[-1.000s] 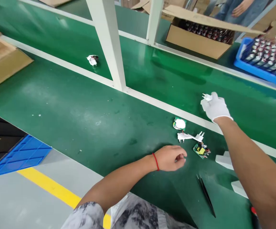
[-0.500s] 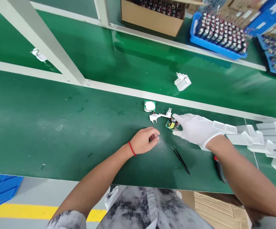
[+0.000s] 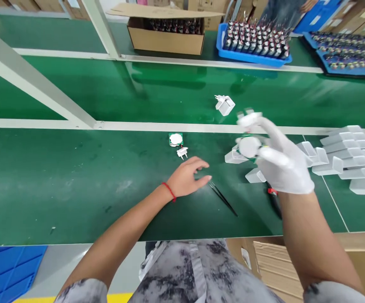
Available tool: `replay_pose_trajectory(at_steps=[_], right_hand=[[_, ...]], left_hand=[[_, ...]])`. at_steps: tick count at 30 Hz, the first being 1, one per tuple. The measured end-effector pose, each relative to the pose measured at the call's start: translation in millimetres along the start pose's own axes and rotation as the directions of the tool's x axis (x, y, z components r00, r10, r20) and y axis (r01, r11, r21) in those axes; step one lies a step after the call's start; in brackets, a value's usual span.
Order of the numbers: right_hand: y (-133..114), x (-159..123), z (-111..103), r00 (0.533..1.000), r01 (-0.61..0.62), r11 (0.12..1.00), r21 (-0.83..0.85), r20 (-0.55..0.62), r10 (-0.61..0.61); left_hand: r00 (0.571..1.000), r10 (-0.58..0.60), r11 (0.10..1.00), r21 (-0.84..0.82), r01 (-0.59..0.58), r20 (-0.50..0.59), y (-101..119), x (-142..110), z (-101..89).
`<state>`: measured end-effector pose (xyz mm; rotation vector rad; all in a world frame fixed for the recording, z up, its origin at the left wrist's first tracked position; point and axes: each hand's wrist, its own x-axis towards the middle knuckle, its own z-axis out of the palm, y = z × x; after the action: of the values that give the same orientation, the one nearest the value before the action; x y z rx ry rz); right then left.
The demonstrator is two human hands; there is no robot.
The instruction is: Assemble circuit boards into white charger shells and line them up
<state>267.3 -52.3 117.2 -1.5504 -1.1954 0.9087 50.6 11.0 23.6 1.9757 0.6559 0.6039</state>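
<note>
My gloved right hand (image 3: 281, 162) is raised over the bench, its fingers closed on a small circuit board (image 3: 249, 147) with a round white pad. A white plug piece (image 3: 248, 119), blurred, shows at its fingertips. My bare left hand (image 3: 192, 174) hovers with thumb and fingers apart and nothing between them. Close to it are the black tweezers (image 3: 225, 200) and a white two-pin plug (image 3: 182, 152), which lies beside another circuit board (image 3: 175, 139). Under and beside my right hand lie two white housings, one left (image 3: 234, 156) and one nearer (image 3: 255, 176).
Stacked white housings (image 3: 353, 155) cover the bench's right side. Red-and-black pliers (image 3: 274, 201) lie near my right wrist. Beyond the rail sits a white housing with plug (image 3: 225, 105). On the shelf stand a carton (image 3: 166, 43), a blue tray (image 3: 252, 58) of components, and a person behind.
My right hand has lifted a circuit board and plug piece off the bench and moved up and rightward. My left hand's fingers have opened. The view has tilted up and shifted right.
</note>
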Motion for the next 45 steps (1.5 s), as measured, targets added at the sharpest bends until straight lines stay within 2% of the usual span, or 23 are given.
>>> replay_pose_trajectory(at_steps=[1, 3, 7, 10, 13, 18, 21, 23, 25, 28, 30, 33, 36, 40, 45], right_hand=[[3, -7, -6, 0.998, 0.022, 0.989, 0.148, -0.054, -0.014], [10, -19, -12, 0.996, 0.017, 0.964, 0.266, -0.086, 0.006], [23, -36, -8, 0.999, -0.009, 0.972, 0.236, -0.048, 0.021], [27, -42, -4, 0.999, 0.009, 0.976, 0.219, -0.04, 0.0], [29, -45, 0, 0.997, -0.01, 0.95, 0.312, -0.064, 0.032], [44, -48, 18, 0.999, 0.022, 0.867, 0.498, -0.034, -0.006], [56, -46, 34, 0.999, 0.02, 0.856, 0.517, 0.019, -0.034], [62, -44, 44, 0.997, 0.027, 0.883, 0.468, 0.048, -0.056], [64, -42, 52, 0.993, 0.056, 0.912, 0.407, 0.072, -0.094], [63, -43, 59, 0.986, 0.104, 0.931, 0.349, 0.084, -0.142], [62, -47, 61, 0.982, 0.128, 0.944, 0.306, 0.093, -0.163], [62, -53, 66, 0.966, 0.179, 0.949, 0.259, 0.135, -0.219], [68, -54, 73, 0.951, 0.199, 0.958, 0.205, 0.195, -0.239], [75, -46, 79, 0.943, 0.213, 0.975, 0.068, 0.247, -0.223], [71, -40, 78, 0.938, 0.2, 0.98, 0.002, 0.29, -0.192]], left_hand=[[1.0, 0.017, 0.998, 0.058, -0.018, 0.02, 5, 11, 8.7], [0.999, 0.006, 0.98, 0.2, -0.017, 0.054, 13, 35, 28.9], [0.999, -0.026, 0.924, 0.383, 0.007, 0.045, 21, 71, 65.4], [0.999, -0.004, 0.921, 0.39, -0.012, 0.04, 19, 76, 72.5], [1.0, 0.004, 0.919, 0.393, -0.014, 0.028, 14, 59, 58.7], [0.994, 0.058, 0.893, 0.451, -0.01, -0.093, 1, -5, 21.4], [0.992, -0.017, 0.934, 0.351, 0.061, -0.128, -4, -40, 3.9], [0.997, -0.065, 0.973, 0.218, 0.074, -0.049, -7, -53, -6.9], [0.994, -0.055, 0.992, 0.121, 0.043, 0.097, -9, -56, -17.4], [0.95, 0.015, 0.995, 0.091, -0.046, 0.313, -10, -50, -28.3], [0.934, 0.013, 0.994, 0.1, -0.052, 0.358, -11, -43, -29.3], [0.975, -0.042, 0.984, 0.178, 0.003, 0.217, -15, -38, -21.4], [0.999, 0.005, 0.957, 0.29, -0.018, 0.045, -21, -38, -9.9], [0.989, 0.122, 0.929, 0.361, -0.084, -0.084, -30, -42, -0.1], [0.971, 0.194, 0.919, 0.372, -0.131, -0.138, -35, -42, 2.7]])
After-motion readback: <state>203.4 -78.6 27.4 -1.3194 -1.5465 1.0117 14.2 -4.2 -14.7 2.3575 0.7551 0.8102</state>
